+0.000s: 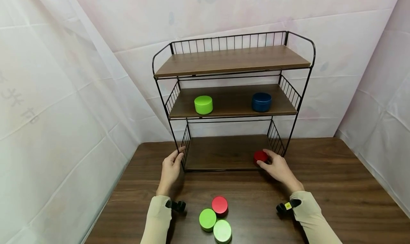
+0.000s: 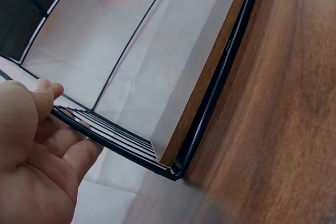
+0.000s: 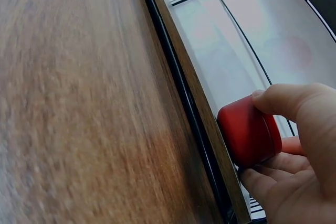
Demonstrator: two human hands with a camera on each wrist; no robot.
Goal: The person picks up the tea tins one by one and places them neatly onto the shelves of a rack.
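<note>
A three-tier rack with a black wire frame and brown boards (image 1: 224,151) stands on the wooden table. At its lower left, my left hand (image 1: 170,170) grips the front post (image 2: 131,160), thumb on one side and fingers curled behind. My right hand (image 1: 279,168) holds a small round red tin (image 1: 258,157) at the right end of the bottom shelf. In the right wrist view, thumb and fingers pinch the tin (image 3: 244,135) from two sides, and its base sits right at the board by the front edge. The fingers partly cover it.
On the middle shelf are a green tin (image 1: 203,105) at left and a blue tin (image 1: 261,102) at right. Nearer me on the table, a red tin (image 1: 219,205), a green tin (image 1: 207,219) and a paler green tin (image 1: 222,231) cluster together. White cloth (image 1: 64,94) hangs around the table.
</note>
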